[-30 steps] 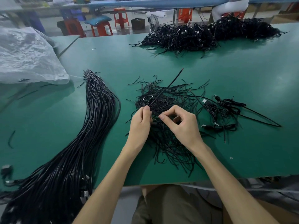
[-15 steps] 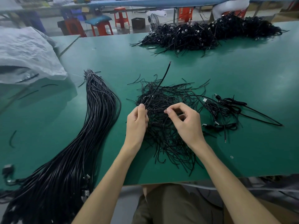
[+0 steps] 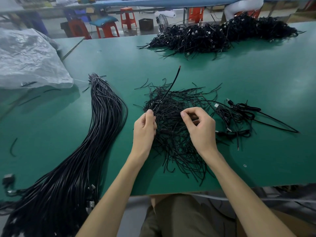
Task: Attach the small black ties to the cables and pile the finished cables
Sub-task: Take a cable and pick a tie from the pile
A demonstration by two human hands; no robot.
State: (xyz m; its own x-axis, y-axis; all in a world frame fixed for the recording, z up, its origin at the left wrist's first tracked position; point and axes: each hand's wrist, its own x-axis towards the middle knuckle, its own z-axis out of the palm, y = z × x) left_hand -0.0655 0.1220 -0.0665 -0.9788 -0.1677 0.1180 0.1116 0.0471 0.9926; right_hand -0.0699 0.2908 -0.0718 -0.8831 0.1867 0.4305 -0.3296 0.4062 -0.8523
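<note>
A green tabletop (image 3: pixel 256 79) carries everything. A long bundle of black cables (image 3: pixel 95 134) runs from its near left edge toward the middle. In the centre lies a loose heap of small black ties (image 3: pixel 172 139), and just to its right a few coiled cables (image 3: pixel 239 115). A large pile of coiled cables (image 3: pixel 222 36) lies at the far right, a crumpled clear plastic bag (image 3: pixel 29 60) at the far left.

Dim, even overhead light, soft shadows, blurred left edge, wide-angle bending at the borders
</note>
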